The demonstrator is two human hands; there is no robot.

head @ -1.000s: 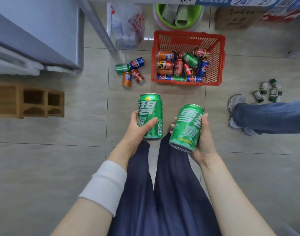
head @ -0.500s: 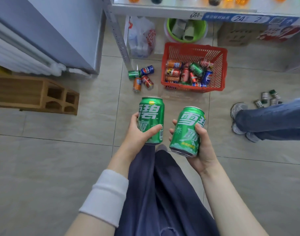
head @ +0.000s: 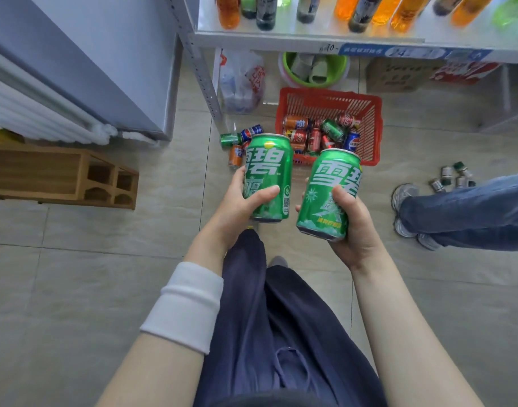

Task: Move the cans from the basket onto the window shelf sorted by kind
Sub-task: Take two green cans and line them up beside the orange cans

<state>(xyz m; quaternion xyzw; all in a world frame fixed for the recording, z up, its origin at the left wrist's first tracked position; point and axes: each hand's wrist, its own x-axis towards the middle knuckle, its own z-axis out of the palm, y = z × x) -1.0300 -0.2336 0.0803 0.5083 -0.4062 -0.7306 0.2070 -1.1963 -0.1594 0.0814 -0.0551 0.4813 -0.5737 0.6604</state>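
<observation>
Head view: left hand [head: 240, 207] fingers [head: 263, 191] wrapped round one upright green can [head: 268, 174]; right hand [head: 351, 224] gripping another green can [head: 329, 192], tilted left. Both above and nearer than the basket [head: 372, 133], which holds more cans; window shelf not visible.

The two green cans [head: 268, 177], one in each bare hand, are glossy metal with a slick printed skin that catches the light; beyond them the red basket [head: 369, 124] is slatted plastic, faintly shiny; the floor [head: 75, 289] under it is smooth grey tile with a dull sheen; left of the basket stands a matt brown wooden block [head: 60, 174]; above the basket the shelf [head: 281, 39] is smooth white-painted metal; the dark trousers [head: 281, 333] are soft matt cloth; the white wristband [head: 184, 306] is ribbed knit.
</observation>
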